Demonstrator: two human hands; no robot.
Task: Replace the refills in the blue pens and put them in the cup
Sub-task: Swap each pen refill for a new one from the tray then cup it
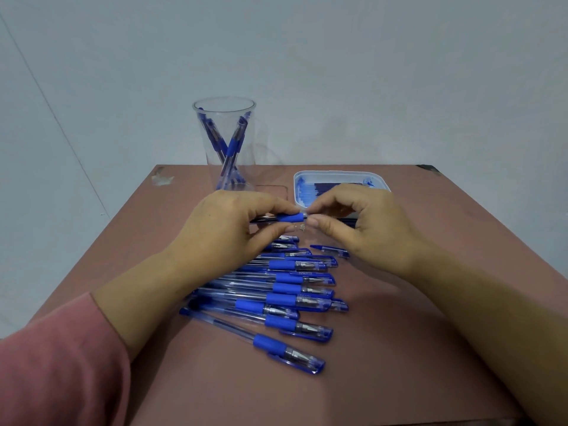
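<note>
A blue pen (290, 217) is held level just in front of the clear cup (249, 162) — the left hand (227, 224) gripping its rubber sleeve, the right hand (361, 224) pinching its tip end. A pile of blue pens (276, 290) lies nearer the person than the cup; a white tray of refills (339, 174) sits to the cup's right.

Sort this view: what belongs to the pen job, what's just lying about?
Job: held blue-gripped clear pen; row of capped blue pens; clear plastic cup; white refill tray; loose blue cap.
Lying about: clear flat plastic piece by the cup.
</note>
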